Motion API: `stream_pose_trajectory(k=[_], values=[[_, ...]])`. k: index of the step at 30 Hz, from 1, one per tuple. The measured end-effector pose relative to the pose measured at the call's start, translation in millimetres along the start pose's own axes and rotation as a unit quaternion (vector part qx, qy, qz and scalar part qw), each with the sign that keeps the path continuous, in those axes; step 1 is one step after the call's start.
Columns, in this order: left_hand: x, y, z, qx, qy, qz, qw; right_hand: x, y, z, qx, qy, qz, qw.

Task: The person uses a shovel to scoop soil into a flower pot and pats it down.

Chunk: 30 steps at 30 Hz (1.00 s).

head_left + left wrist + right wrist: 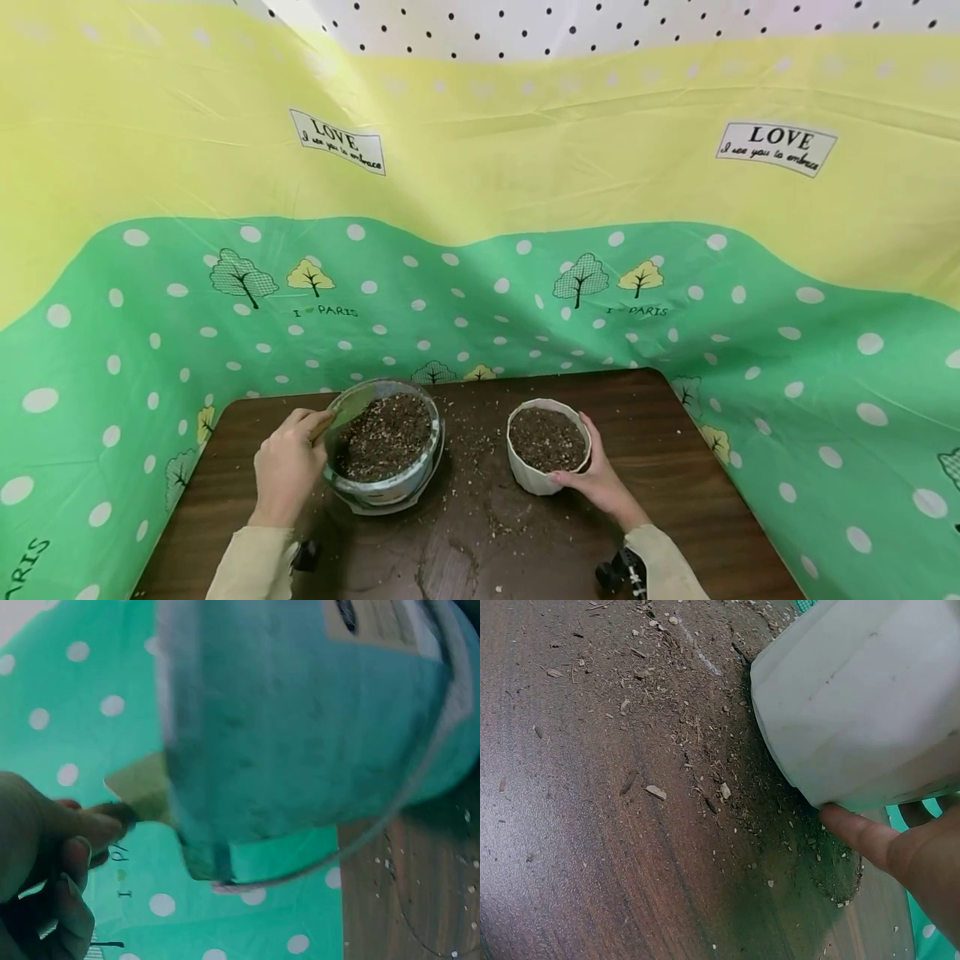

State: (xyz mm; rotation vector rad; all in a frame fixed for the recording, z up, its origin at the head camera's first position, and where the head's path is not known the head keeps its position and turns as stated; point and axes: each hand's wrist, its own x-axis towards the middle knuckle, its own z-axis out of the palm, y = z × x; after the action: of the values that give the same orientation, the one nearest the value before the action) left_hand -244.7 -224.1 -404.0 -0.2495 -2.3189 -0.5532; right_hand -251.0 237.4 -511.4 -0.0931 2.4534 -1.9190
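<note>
My left hand (285,467) grips the short wooden handle of a small green garden trowel (356,403). Its blade reaches over the left rim of a round clear bucket (405,490), which holds dark potting soil (390,437) mixed with pale bits. In the left wrist view the trowel (146,787) shows beside the bucket's bluish wall (300,735). On the right, a white ribbed flowerpot (532,479) is filled with soil almost to the rim. My right hand (600,479) holds this pot from its right side, thumb at the front; its other fingers are partly hidden behind the pot.
Soil crumbs and pale chips (697,750) are scattered on the dark wooden table (637,417), mostly between bucket and pot. A green and yellow patterned curtain (480,283) hangs behind the table and along both sides.
</note>
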Motion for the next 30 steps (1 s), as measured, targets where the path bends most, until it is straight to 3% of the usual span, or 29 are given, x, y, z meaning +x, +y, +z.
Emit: stream_pose_trajectory(k=[3,7,10,13,17,22,25,30], values=[[-0.6,-4.8,4.8,0.002,-0.023,0.019,0.9996,-0.8,1,1,0.002,0.0,0.002,1.0],[-0.8,-6.9,10.0,-0.014,-0.038,0.015,0.999,-1.3,1,2,0.003,0.0,0.002,1.0],[-2.7,-7.0,11.5,-0.037,-0.056,-0.014,0.9976,-1.1,1,3,0.004,-0.001,0.001,1.0],[-6.4,-6.1,11.5,-0.057,-0.092,-0.064,0.992,-1.0,1,3,0.005,-0.003,-0.001,1.0],[-10.9,-4.2,9.9,-0.078,-0.152,-0.144,0.9747,-1.5,0,3,0.008,-0.004,-0.001,1.0],[-11.9,0.2,7.8,-0.113,-0.197,-0.238,0.9442,-1.6,0,2,0.012,-0.003,0.002,0.9999],[-11.9,4.5,6.6,-0.133,-0.214,-0.265,0.9308,-1.1,-1,2,0.011,0.0,0.003,0.9999],[-13.4,10.0,5.7,-0.159,-0.217,-0.277,0.9224,-0.5,-1,2,0.014,0.002,0.0,0.9999]])
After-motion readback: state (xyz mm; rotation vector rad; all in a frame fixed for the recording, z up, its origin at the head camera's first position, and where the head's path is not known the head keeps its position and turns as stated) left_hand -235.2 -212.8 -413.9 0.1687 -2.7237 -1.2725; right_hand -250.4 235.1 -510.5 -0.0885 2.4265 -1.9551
